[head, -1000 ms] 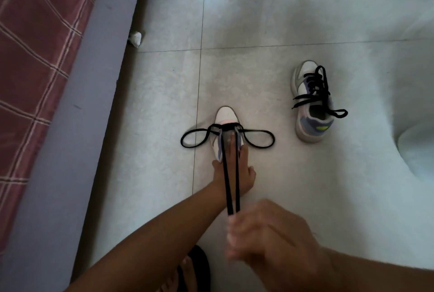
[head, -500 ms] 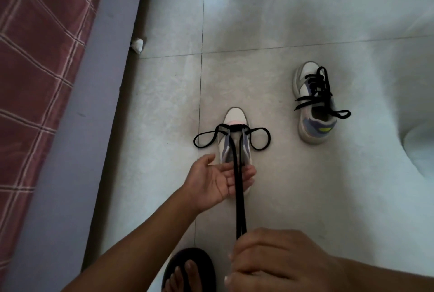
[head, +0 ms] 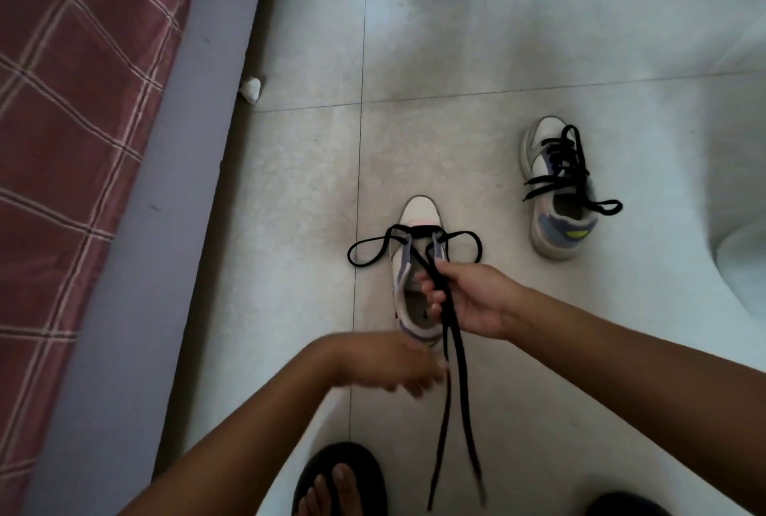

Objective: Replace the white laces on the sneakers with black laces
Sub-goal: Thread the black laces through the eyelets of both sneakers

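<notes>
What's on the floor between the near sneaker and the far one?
Head view: bare tile floor between the near sneaker and the far sneaker, except one loop of the near sneaker's black lace reaching into the gap.

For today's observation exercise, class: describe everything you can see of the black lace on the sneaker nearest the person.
The flat black lace, fabric by its look, runs through only the eyelets nearest the toe of the white and lilac sneaker. A slack loop lies on the pale tiled floor on each side of the shoe. Both strands run back together over the tongue into the right hand, which grips them. Below it the two ends hang free and apart. The blurred left hand is beside them; contact is unclear.
</notes>
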The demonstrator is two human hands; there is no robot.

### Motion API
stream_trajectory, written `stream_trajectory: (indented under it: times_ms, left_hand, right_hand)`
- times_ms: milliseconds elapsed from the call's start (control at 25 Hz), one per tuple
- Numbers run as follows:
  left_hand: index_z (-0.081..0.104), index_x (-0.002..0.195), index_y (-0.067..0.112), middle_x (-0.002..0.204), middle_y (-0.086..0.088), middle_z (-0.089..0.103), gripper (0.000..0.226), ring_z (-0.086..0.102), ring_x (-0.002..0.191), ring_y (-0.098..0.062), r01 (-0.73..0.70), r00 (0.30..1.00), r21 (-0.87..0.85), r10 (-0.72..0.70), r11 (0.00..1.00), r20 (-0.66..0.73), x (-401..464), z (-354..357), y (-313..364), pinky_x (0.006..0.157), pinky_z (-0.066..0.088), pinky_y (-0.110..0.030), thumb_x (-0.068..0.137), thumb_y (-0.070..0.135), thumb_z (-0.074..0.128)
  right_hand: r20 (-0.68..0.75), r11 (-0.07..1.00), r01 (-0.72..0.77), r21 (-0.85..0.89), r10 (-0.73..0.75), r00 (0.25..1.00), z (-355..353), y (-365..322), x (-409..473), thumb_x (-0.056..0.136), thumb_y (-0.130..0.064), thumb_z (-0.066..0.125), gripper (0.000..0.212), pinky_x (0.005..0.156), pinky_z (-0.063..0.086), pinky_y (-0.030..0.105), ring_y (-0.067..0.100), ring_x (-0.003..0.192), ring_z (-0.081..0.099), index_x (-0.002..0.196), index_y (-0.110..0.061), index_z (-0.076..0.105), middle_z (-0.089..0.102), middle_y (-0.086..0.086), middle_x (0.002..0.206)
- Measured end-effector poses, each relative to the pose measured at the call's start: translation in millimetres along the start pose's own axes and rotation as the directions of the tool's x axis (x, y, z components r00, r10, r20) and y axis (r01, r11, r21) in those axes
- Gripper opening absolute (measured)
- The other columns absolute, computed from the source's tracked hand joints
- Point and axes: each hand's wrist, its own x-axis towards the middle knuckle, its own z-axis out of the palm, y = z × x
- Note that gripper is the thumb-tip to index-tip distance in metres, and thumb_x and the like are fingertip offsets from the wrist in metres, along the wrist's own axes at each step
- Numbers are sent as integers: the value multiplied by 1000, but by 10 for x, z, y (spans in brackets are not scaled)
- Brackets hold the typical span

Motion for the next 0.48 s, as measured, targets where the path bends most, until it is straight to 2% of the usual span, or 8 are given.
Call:
stream_trajectory:
  times_ms: [40,80,120,160,240,320,400,480]
  left_hand:
    - [58,112,9,114,-12,61,28,59,96,-19,50,977,22,-45,999,-210,107,-111,-50,86,46,-34,98,29,46]
    - [54,114,8,115,-12,56,27,56,100,-22,89,890,40,-62,995,-452,236,-215,-89,89,46,-35,95,28,49]
    - [50,119,7,118,-11,50,34,52,107,-25,111,773,57,-50,992,-632,368,-266,-87,93,45,-36,93,28,51]
    - [44,128,7,126,-12,45,42,47,115,-27,94,697,58,-24,994,-716,520,-262,-63,97,42,-37,92,29,52]
    - [30,142,12,144,-14,31,53,36,129,-29,-8,678,8,11,1000,-735,766,-122,37,104,33,-36,94,27,48]
    - [18,148,14,151,-10,22,58,26,137,-26,-27,644,52,57,998,-763,932,71,50,108,28,-33,97,27,43]
    - [17,148,14,151,-9,23,57,25,138,-24,-42,555,89,97,995,-826,993,128,0,109,28,-32,98,25,42]
    - [18,148,13,152,-8,22,60,24,138,-24,-73,523,17,53,997,-851,993,108,8,109,27,-33,97,24,47]
  right_hand:
    - [-5,1000,10,-24,-10,1000,37,-4,12,103,-26,32,34,39,40,18,7,38,41,85,-7,54,48,2,60]
    - [-2,998,24,-53,-24,1000,61,5,12,103,-25,33,34,37,38,17,6,36,38,83,-8,54,47,0,57]
    - [-4,993,57,-99,-57,998,72,18,7,103,-24,33,33,38,38,18,7,37,40,83,-8,54,48,1,56]
    - [-22,984,93,-153,-97,995,92,38,-24,103,-23,35,33,39,41,19,9,38,43,83,-6,55,52,3,54]
    - [-66,941,182,-284,-209,976,165,126,-92,102,-22,38,33,41,46,22,13,38,51,83,-3,57,58,6,52]
    - [-82,890,251,-379,-303,950,202,209,-171,102,-21,38,33,40,46,22,15,36,51,82,-1,56,59,7,50]
    - [-56,841,309,-443,-370,927,166,256,-295,102,-21,38,34,38,43,20,15,35,50,82,0,56,59,7,50]
    - [28,762,374,-529,-424,905,118,342,-474,101,-21,37,33,38,40,19,15,36,49,82,-2,56,60,5,51]
